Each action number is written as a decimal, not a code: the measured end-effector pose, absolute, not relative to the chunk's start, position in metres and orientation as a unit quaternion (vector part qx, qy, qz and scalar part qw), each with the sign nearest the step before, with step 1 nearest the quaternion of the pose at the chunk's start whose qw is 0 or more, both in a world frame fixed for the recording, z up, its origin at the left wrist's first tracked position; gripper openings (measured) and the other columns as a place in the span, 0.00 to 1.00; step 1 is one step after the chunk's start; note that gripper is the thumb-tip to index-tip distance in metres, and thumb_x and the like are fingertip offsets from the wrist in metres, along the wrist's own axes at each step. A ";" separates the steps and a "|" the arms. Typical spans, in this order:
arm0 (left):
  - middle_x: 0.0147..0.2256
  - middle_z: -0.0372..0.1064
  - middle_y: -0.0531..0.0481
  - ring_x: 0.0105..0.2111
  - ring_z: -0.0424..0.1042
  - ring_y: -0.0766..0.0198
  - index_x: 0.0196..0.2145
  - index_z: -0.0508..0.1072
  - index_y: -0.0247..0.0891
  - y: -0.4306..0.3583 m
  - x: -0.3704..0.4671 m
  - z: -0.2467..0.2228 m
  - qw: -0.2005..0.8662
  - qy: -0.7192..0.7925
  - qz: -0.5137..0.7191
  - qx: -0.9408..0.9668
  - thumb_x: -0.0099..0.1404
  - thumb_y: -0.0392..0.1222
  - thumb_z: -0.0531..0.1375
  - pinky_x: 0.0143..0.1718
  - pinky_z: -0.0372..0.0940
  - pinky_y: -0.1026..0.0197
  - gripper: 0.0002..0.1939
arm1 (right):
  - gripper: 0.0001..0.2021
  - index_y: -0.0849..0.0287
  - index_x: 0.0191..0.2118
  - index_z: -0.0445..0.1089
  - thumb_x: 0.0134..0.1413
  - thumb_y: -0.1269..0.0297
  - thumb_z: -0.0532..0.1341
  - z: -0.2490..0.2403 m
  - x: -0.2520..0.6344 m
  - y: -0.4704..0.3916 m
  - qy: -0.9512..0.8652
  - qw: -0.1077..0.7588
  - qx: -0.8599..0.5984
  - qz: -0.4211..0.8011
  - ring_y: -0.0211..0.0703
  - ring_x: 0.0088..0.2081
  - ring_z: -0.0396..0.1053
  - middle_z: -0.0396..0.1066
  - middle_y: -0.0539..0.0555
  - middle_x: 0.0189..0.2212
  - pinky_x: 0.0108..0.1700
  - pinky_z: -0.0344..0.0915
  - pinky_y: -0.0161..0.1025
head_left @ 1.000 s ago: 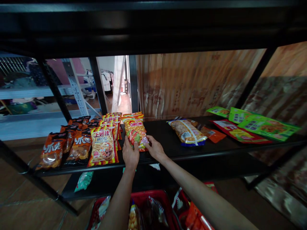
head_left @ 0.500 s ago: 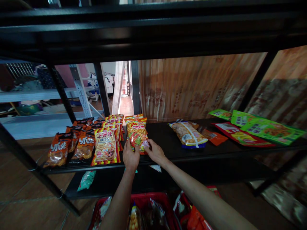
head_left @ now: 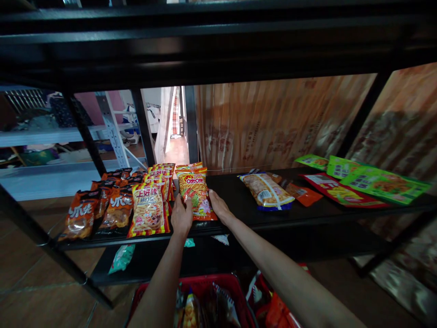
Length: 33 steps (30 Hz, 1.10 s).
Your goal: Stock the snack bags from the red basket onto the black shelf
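Observation:
An orange and yellow snack bag (head_left: 194, 189) stands at the front of the middle shelf (head_left: 225, 196), leaning on similar bags behind it. My left hand (head_left: 181, 214) is at its left edge, fingers stretched along the side and thumb near the front. Against the right edge lies my right hand (head_left: 220, 207), its fingers straight and flat. Neither hand is closed around the bag; the two flank it. Just left of my left hand stands a red and yellow bag of prawn crackers (head_left: 150, 209), with more of its kind behind.
Black and orange snack bags (head_left: 80, 216) fill the shelf's left end. Toward the right lie a clear-fronted bag (head_left: 268, 191), an orange packet (head_left: 303, 193), a red packet (head_left: 341, 193) and green packets (head_left: 382, 182). Below is a red basket (head_left: 235, 284) with snacks. A dark upper shelf (head_left: 218, 54) hangs overhead.
My fingers have come off the front of the orange and yellow bag and now lie along its sides. More of its front shows. The view has shifted slightly.

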State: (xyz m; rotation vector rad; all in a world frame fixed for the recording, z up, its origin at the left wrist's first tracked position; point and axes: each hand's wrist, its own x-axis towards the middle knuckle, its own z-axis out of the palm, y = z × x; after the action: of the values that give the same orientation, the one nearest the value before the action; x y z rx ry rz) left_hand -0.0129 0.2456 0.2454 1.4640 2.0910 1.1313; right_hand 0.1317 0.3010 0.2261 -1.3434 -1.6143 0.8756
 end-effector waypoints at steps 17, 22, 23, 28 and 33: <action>0.58 0.59 0.37 0.56 0.62 0.53 0.61 0.52 0.33 0.252 -0.007 0.235 0.141 0.726 0.414 0.531 0.66 0.54 0.42 0.54 0.57 0.53 0.31 | 0.30 0.56 0.52 0.67 0.62 0.49 0.34 0.232 0.126 0.301 -0.659 0.357 -0.600 0.279 0.49 0.52 0.65 0.70 0.58 0.49 0.53 0.59 0.45; 0.60 0.55 0.36 0.57 0.60 0.51 0.63 0.47 0.33 0.256 -0.008 0.237 0.155 0.737 0.409 0.515 0.65 0.56 0.42 0.54 0.56 0.51 0.35 | 0.32 0.57 0.52 0.67 0.62 0.48 0.33 0.235 0.127 0.298 -0.658 0.362 -0.598 0.279 0.48 0.53 0.65 0.69 0.58 0.50 0.54 0.58 0.44; 0.60 0.55 0.36 0.57 0.60 0.50 0.63 0.47 0.32 0.256 -0.008 0.237 0.155 0.736 0.407 0.519 0.65 0.56 0.42 0.55 0.56 0.51 0.35 | 0.32 0.57 0.51 0.67 0.62 0.47 0.33 0.235 0.127 0.298 -0.658 0.362 -0.599 0.275 0.48 0.53 0.65 0.69 0.58 0.50 0.54 0.59 0.43; 0.59 0.56 0.36 0.55 0.63 0.48 0.63 0.48 0.33 0.257 -0.007 0.236 0.143 0.742 0.402 0.518 0.64 0.59 0.42 0.52 0.58 0.50 0.36 | 0.31 0.55 0.48 0.70 0.62 0.48 0.34 0.230 0.127 0.300 -0.674 0.369 -0.591 0.245 0.49 0.51 0.66 0.72 0.57 0.46 0.50 0.61 0.43; 0.57 0.60 0.34 0.54 0.64 0.49 0.62 0.50 0.32 0.256 -0.005 0.234 0.119 0.743 0.398 0.524 0.65 0.58 0.42 0.53 0.58 0.52 0.35 | 0.30 0.57 0.44 0.71 0.62 0.51 0.34 0.226 0.125 0.303 -0.694 0.349 -0.590 0.222 0.49 0.51 0.66 0.72 0.59 0.46 0.51 0.60 0.44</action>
State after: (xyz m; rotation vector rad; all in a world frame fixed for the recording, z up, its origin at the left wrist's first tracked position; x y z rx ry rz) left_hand -0.0049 0.2559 0.2337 1.5330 2.1731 1.1630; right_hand 0.1250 0.3029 0.2260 -1.5279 -1.7975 0.5750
